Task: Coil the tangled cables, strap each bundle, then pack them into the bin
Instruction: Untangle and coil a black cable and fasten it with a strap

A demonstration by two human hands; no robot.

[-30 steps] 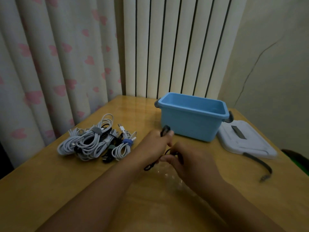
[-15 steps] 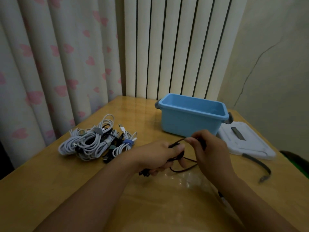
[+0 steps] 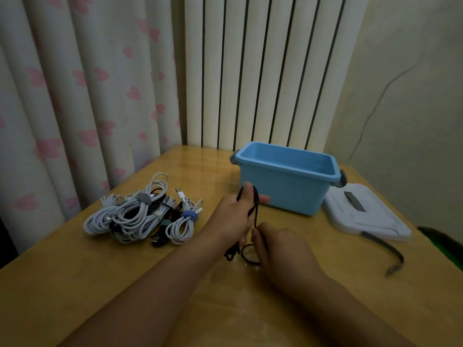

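A thin black cable [image 3: 255, 211] runs in loops over my left hand [image 3: 236, 216], which grips the coil upright in front of the blue bin [image 3: 285, 186]. My right hand [image 3: 280, 249] sits just below and to the right, pinching the cable's lower loop near the table. A pile of white cable bundles [image 3: 140, 214] with grey and blue straps lies to the left on the wooden table [image 3: 75, 279]. The bin stands open and I see nothing inside it.
The bin's white lid [image 3: 363, 214] lies flat to the right of the bin. A dark strap [image 3: 385, 251] curls on the table in front of the lid. Curtains hang behind and to the left; a wall stands at the right.
My left hand has risen with the black coil toward the bin. My right hand has dropped from beside the bin down to the cable's lower loop near the table.
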